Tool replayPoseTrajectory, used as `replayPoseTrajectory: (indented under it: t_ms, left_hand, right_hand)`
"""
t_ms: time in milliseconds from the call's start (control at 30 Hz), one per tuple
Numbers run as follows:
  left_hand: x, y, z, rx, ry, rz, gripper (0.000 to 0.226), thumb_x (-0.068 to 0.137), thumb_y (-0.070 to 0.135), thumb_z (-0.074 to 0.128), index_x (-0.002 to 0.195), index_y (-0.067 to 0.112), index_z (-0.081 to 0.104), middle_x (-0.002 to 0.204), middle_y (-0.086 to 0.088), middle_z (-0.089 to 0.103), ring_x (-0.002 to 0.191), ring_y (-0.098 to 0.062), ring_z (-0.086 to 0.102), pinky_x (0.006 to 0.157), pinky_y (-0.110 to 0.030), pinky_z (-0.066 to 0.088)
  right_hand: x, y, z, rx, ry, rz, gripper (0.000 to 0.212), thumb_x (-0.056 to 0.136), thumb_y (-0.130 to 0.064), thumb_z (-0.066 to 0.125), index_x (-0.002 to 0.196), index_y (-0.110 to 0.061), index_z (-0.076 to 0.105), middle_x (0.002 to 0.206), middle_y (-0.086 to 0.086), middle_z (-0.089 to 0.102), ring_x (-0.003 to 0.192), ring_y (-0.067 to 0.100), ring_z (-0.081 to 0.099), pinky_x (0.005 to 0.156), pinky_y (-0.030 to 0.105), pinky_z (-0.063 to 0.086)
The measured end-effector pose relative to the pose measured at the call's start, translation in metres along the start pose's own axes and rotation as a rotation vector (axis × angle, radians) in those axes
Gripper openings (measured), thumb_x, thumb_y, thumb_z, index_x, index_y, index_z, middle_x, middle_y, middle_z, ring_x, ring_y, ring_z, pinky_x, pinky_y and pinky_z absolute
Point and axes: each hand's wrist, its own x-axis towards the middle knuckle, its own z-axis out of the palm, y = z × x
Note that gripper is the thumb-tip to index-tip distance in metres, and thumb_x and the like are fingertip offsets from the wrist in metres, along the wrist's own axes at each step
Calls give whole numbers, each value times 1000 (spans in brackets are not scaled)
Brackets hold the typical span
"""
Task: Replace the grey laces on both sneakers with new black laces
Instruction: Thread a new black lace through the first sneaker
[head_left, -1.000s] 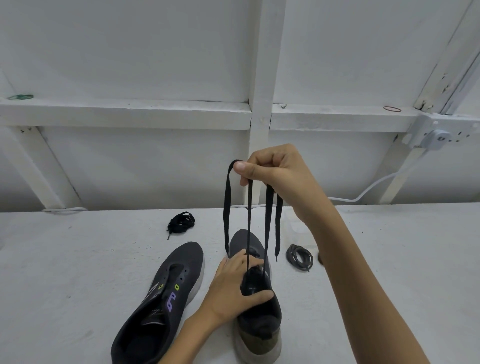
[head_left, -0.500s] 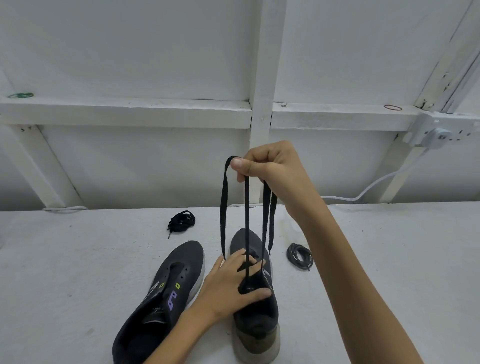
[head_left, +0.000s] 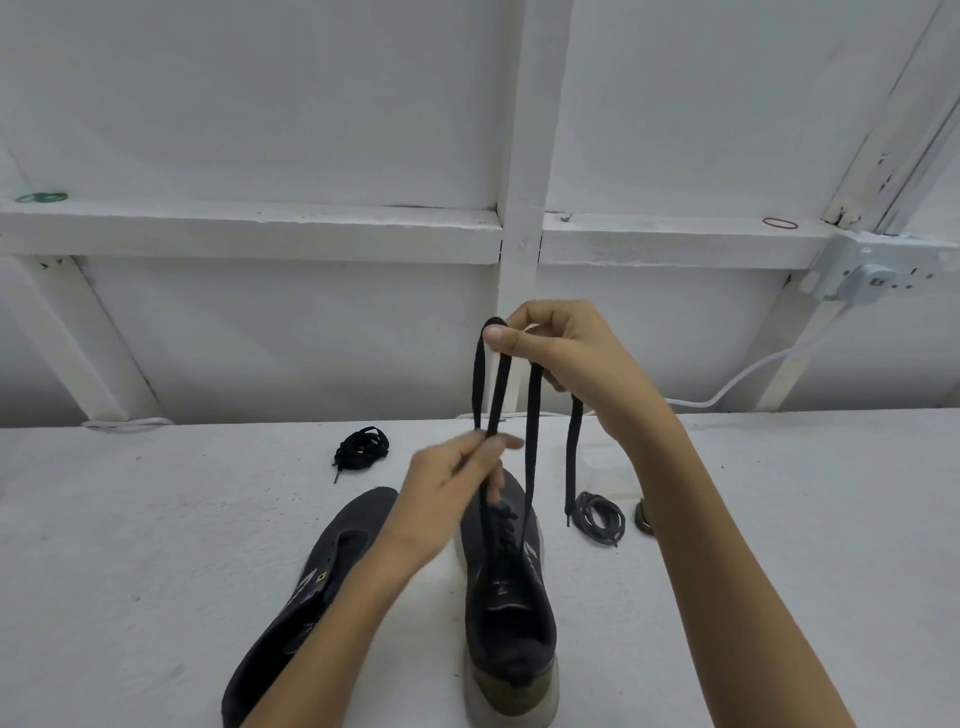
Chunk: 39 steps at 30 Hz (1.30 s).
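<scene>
White table (head_left: 156, 571) bearing two dark shoes. The right sneaker (head_left: 511, 623) stands upright, heel toward the viewer, partly laced in black; the left sneaker (head_left: 332, 551) lies unlaced beside it. The right hand (head_left: 566, 353), raised over the toe, pinches the looped black lace (head_left: 531, 441) between thumb and curled fingers. The left hand (head_left: 452, 488), lower, pinches one strand at thumb and fingertips; half a second earlier it lay on the tongue. Spare lace (head_left: 361, 449) bundled behind; grey lace (head_left: 602, 514) coiled at right.

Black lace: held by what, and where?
Both hands. The right hand pinches the black lace at its looped top; the left hand pinches its strands lower down.
</scene>
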Motion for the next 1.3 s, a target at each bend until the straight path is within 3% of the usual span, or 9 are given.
replayPoseTrajectory:
  t_ms: [200,300,400,533,633,767,867,1133,1300]
  left_hand:
    - [44,36,-26,103,-48,-39,23,101,15,46,111,14,67,54,12,44,45,-5,39,66,-28,55]
    - [56,56,-31,163,-143,-56,26,100,27,50,106,12,71,63,-5,44,46,-6,39,66,-29,53]
    - [63,70,-30,190,-224,-86,32,97,35,53,103,10,72,65,-2,44,49,-8,41,63,-26,45]
    - [69,72,-28,170,-144,-80,27,97,24,56,97,4,73,57,6,45,49,-12,41,59,-26,36]
    - [69,71,-28,114,-108,-131,32,100,30,50,96,9,74,56,6,45,49,-12,40,62,-25,39]
    - [67,73,-24,18,-78,-206,36,101,35,43,82,12,63,58,5,51,49,-13,43,66,-29,44]
    - [64,76,-20,17,-100,-224,38,103,35,38,80,12,58,60,2,53,50,-13,44,59,-23,45]
    - [60,68,-19,72,-45,-228,35,99,31,48,80,7,66,61,-2,57,48,-13,47,62,-30,54]
    - [59,52,-25,249,4,-144,20,91,15,58,80,6,71,53,6,58,53,-16,54,70,-38,56]
  right_hand:
    - [9,5,-14,-2,-63,3,12,92,-13,65,91,-15,53,70,1,54,57,11,49,58,20,38]
    - [15,4,-16,-7,-56,-98,12,92,-3,61,91,-14,57,79,-4,59,74,12,55,74,22,45]
    - [21,6,-15,-91,-46,-181,18,89,-3,64,86,-20,62,84,-10,65,86,8,60,82,18,45]
    - [23,21,-9,-197,127,-251,11,83,-12,73,88,-21,67,100,-3,69,100,11,64,94,38,50]
    - [14,29,-7,-100,269,-269,12,82,-19,76,88,-14,67,95,-1,71,95,17,66,92,40,52]
    - [1,34,-2,82,58,-150,19,78,-14,81,88,-10,65,88,10,72,84,22,71,86,35,55]
    - [-1,38,4,95,91,-151,16,77,-11,81,81,-12,66,73,1,69,62,15,61,63,29,51]
    - [-2,47,9,-148,272,-184,17,72,-16,84,71,-21,68,67,-9,64,47,4,40,53,16,34]
    - [-5,54,5,-184,204,-107,13,73,-21,83,74,-18,71,66,-6,59,43,5,37,51,17,30]
